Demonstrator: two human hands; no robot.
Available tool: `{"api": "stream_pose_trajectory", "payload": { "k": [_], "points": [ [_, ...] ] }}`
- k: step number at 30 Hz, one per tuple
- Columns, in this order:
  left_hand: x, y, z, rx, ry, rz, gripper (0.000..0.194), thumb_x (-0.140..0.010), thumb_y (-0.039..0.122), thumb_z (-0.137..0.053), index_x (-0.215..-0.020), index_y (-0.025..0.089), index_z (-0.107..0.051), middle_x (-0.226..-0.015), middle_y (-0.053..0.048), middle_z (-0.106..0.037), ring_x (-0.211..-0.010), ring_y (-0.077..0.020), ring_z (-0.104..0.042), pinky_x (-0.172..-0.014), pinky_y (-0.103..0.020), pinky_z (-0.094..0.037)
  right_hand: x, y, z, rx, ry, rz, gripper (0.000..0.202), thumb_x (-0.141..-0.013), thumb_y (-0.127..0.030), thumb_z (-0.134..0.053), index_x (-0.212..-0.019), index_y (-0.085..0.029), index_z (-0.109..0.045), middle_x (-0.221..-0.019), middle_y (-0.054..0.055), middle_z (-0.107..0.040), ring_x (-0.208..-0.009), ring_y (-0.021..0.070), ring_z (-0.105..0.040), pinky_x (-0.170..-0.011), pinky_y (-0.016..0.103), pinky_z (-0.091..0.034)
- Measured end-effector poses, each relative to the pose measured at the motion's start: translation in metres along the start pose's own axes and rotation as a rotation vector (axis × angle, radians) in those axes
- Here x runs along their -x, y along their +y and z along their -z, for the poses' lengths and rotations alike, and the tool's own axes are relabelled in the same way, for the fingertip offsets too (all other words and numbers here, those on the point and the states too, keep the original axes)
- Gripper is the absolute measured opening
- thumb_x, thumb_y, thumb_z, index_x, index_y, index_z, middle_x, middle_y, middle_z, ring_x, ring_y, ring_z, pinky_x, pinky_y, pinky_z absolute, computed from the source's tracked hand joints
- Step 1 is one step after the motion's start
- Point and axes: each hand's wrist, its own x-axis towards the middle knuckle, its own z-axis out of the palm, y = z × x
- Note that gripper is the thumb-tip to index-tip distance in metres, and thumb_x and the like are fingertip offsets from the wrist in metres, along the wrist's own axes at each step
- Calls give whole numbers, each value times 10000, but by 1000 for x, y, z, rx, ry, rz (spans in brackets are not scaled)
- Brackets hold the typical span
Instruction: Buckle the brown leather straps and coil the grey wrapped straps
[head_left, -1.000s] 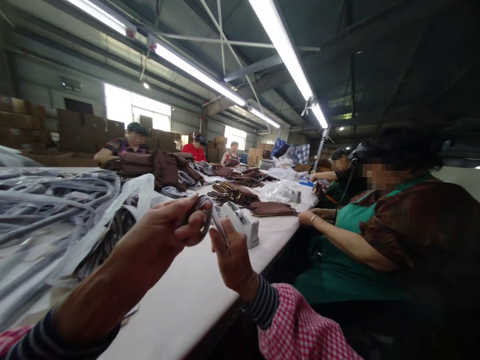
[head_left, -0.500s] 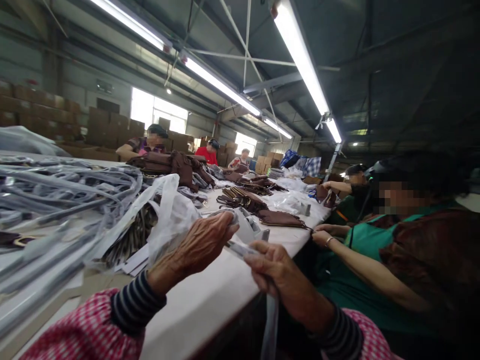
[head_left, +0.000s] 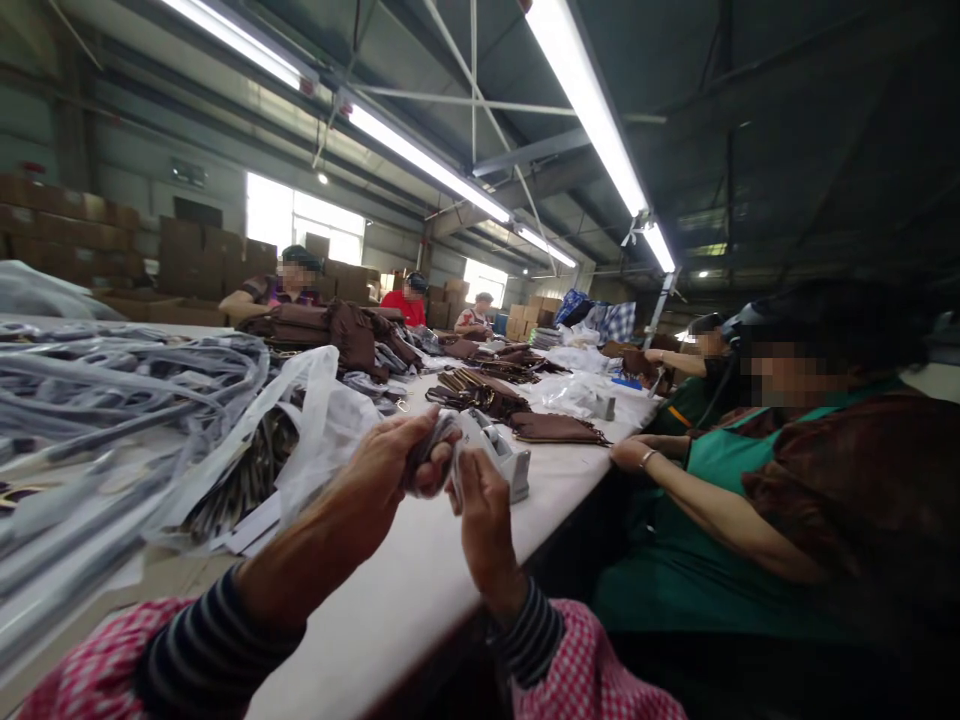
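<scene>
"What's the biggest thing near the hands?"

"The bench (head_left: pixel 360 610), pale, running under both grips and on past them, away from the wearer."

"And beyond it?"

"Boxes (head_left: pixel 82 240), stacked far off to the left of the left grip (head_left: pixel 394 460). Three people sit or stand past the bench's brown goods, one in a red top (head_left: pixel 403 302)."

"Who's closest?"

"A person in a green apron (head_left: pixel 720 470), to the right of the right grip (head_left: pixel 486 510), with both hands at the bench's edge. Another, partly hidden, is farther along that side."

"Next size down?"

"The straps (head_left: pixel 135 385), grey and tangled in clear plastic, spread left of the left grip. Then the brown pouches (head_left: pixel 300 325), heaped beyond both grips, with one flat pouch (head_left: pixel 559 428) lying beyond the right grip, and some gold-edged ones (head_left: pixel 476 390) fanned out nearby."

"Smaller again?"

"A white plastic bag (head_left: pixel 319 400), just left of the left grip, with a bunch of thin strips (head_left: pixel 244 480) beside it. Right behind the right grip is a grey dispenser (head_left: pixel 511 465), its far end showing past the fingers."

"What's in the hands?"

"A small grey coil (head_left: pixel 429 465). The left grip is curled around it, thumb on top. The right grip has its fingers bent together just beside the coil; whether they pinch a bit of it, I can't tell."
</scene>
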Motion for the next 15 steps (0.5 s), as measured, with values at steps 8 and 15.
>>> {"api": "stream_pose_trajectory", "payload": {
  "k": [8,15],
  "points": [
    [-2,12,5,-22,98,-179,141,-949,259,-615,-929,126,-656,-880,-74,-694,-738,-162,-641,-725,-281,-539,63,-5,-19,-377,-332,-364,467,-1007,-606,-523,-993,-149,-619,-508,-70,-467,-411,82,-334,-427,235,-242],
    [-13,-35,30,-1200,-100,-581,191,-1013,281,-475,-828,234,-470,-782,3,-548,-664,-179,-480,-646,-315,-329,23,-45,60,-438,-529,-587,355,-964,-478,-642,-945,-124,-656,-542,-18,-609,-371,48,-382,-382,183,-219]
  ]
}}
